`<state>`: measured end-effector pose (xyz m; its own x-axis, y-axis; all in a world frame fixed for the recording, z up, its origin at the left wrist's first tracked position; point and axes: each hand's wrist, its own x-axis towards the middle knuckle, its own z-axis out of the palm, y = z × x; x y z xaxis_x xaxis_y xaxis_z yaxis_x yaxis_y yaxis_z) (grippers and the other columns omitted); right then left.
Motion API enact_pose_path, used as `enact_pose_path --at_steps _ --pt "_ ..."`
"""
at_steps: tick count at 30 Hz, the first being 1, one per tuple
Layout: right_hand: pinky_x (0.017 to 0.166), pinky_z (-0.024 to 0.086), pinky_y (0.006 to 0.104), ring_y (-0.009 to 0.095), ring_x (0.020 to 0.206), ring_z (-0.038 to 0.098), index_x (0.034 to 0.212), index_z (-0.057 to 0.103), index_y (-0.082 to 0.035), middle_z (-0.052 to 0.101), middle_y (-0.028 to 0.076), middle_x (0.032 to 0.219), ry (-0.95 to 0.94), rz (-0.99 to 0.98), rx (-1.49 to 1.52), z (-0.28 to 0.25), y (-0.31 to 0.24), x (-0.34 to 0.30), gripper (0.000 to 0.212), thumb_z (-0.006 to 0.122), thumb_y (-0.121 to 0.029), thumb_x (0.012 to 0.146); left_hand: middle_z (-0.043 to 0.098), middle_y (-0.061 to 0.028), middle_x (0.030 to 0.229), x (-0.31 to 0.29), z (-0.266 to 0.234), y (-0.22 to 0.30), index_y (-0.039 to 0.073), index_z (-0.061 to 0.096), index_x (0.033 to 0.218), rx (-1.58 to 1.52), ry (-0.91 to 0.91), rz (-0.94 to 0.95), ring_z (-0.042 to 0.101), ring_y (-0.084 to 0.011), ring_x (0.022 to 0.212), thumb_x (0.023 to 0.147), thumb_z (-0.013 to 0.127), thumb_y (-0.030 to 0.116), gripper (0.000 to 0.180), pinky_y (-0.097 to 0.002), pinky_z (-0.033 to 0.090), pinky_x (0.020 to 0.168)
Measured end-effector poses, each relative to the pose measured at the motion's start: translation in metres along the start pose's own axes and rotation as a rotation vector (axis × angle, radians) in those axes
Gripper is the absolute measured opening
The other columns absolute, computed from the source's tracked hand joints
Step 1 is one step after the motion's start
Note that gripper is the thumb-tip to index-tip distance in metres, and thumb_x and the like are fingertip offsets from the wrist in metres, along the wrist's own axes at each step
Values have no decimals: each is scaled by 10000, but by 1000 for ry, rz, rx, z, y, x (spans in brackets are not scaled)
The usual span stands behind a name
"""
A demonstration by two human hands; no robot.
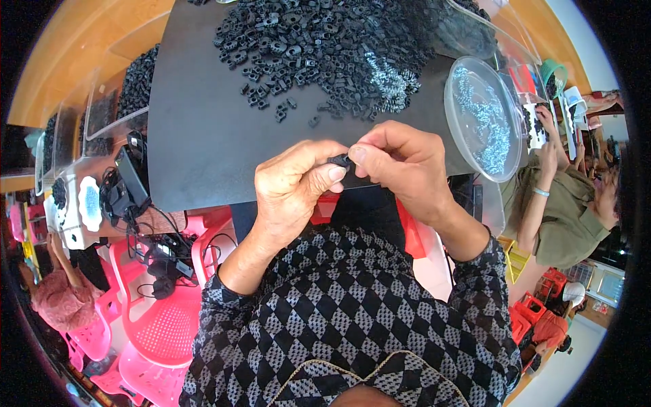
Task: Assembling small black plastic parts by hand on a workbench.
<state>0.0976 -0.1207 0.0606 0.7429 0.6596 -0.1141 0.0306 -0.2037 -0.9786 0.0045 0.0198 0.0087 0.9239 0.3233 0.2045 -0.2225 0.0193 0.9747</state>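
2 bare hands meet over the near edge of a dark table [203, 146]. Left hand [298, 180]: grip pinching 1 small black part [340, 161] between thumb and forefinger, held up in front of the body. Right hand [407, 163]: grip pressed together, thumb and forefinger against the part's right end; cannot tell what, if anything, sits between them.

Beyond the hands, a broad heap of black plastic pieces [291, 51], a few strays at its near side. A small pile of silvery metal bits [393, 88] lies at the heap's right side, touching it. Farther right, a round clear dish [450, 112] holds more silvery bits. Left of the table: pink chair [166, 329]. At right, a co-worker in an olive top [566, 220].
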Motion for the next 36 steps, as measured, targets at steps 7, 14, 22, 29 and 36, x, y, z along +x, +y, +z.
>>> enact_pose_path --at_steps 7,14,22,29,36 --pt "564 446 192 54 653 573 806 638 22 633 29 705 14 95 135 0 -6 0 122 633 -93 846 654 -124 866 -3 -1 -3 -59 611 1012 -335 9 -181 615 -133 665 812 646 -6 209 -230 517 627" --pt "559 441 195 50 650 565 807 638 19 629 23 702 -7 54 94 1 -4 1 129 629 -101 851 655 -145 829 -3 0 -2 -70 614 982 -333 43 -173 625 -158 641 795 666 7 208 -244 523 600" --pt "538 412 195 48 639 535 854 628 25 616 20 747 -39 -113 -77 3 10 0 122 625 -97 856 656 -139 830 -3 -2 -3 -71 615 985 -316 40 -176 624 -154 635 796 665 3 209 -240 520 598" --pt "498 389 242 97 569 512 813 615 16 566 54 676 -5 -474 -440 3 9 5 59 626 -42 819 657 -137 843 -4 -1 -4 -74 613 992 -328 42 -182 618 -149 626 798 659 -8 210 -242 516 598" --pt "481 394 323 218 545 514 751 563 -14 540 84 650 77 -630 -513 8 15 6 81 644 -4 756 645 -73 848 -6 -2 -2 -52 621 1008 -282 10 -180 591 -91 667 833 643 22 192 -204 495 628"
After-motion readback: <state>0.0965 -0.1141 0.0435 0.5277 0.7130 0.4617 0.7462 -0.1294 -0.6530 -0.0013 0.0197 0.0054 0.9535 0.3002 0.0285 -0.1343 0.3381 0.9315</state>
